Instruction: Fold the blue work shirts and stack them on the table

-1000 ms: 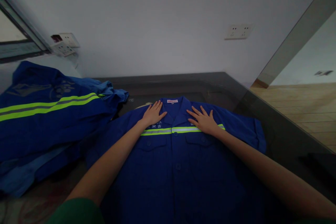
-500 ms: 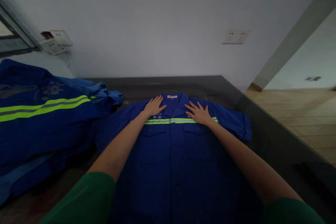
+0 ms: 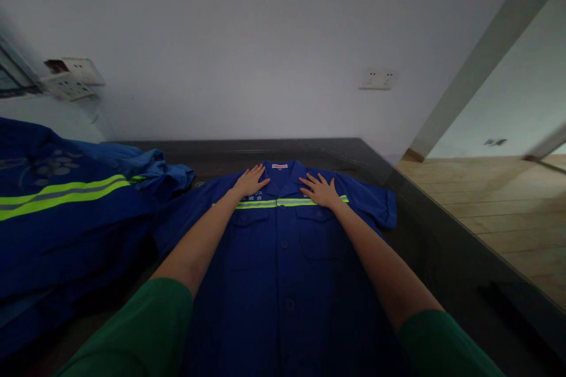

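A dark blue short-sleeved work shirt [image 3: 283, 247] lies flat, front side up, its collar toward the wall and a yellow-green and silver band across the chest. Its front is buttoned. Flat on the upper chest, beside the collar, rests my left hand [image 3: 252, 182] with its fingers apart. My right hand [image 3: 320, 189] lies on the other side of the collar, fingers spread, touching the cloth near the band. Neither hand grips the fabric.
A heap of blue clothes [image 3: 79, 235] with a similar band lies on the left. The dark table [image 3: 424, 235] meets the wall at the back. A black flat object [image 3: 526, 312] is at the right. Wall sockets [image 3: 378, 78] are above the table.
The view has shifted slightly to the right and up, so the shirt and clothes appear further left. Both my hands remain spread on the chest of the shirt.
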Available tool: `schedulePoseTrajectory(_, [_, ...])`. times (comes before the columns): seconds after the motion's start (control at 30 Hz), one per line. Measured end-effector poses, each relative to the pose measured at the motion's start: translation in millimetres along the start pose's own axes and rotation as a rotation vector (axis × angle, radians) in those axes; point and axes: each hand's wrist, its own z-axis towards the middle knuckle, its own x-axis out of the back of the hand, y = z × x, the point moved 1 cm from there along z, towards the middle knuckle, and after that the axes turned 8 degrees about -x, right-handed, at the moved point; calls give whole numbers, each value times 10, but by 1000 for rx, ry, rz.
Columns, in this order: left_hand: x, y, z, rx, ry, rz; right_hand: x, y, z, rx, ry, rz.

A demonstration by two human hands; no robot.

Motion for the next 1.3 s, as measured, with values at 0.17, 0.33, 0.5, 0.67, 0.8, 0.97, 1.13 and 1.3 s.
schedulePoseTrajectory(0.17, [215, 323, -302, -48, 250, 142, 17, -17, 43, -7, 2, -30])
schedulePoseTrajectory(0.33, [335, 567, -1212, 37, 150, 122, 92, -61, -34, 21, 162, -50])
schedulePoseTrajectory(0.5, [476, 83, -2180, 262, 179, 123, 153, -178, -375, 99, 385, -42])
schedulePoseTrajectory(0.67, [536, -645, -2599, 429, 230, -79, 80, -271, -871, 95, 229, -52])
schedulePoseTrajectory(0.8, [567, -957, -2697, 434, 338, -284, 0, -209, -1039, 56, 71, -48])
schedulePoseTrajectory(0.97, [708, -1218, -2791, 392, 480, -366, -60, -142, -989, 28, 62, -33])
schedulePoseTrajectory(1.13, [807, -1550, -2773, 472, 420, -215, -79, -162, -970, 24, 74, -39])
schedulePoseTrajectory(1.3, [863, -1436, -2461, 493, 393, -74, -72, -222, -962, 11, 66, -67])
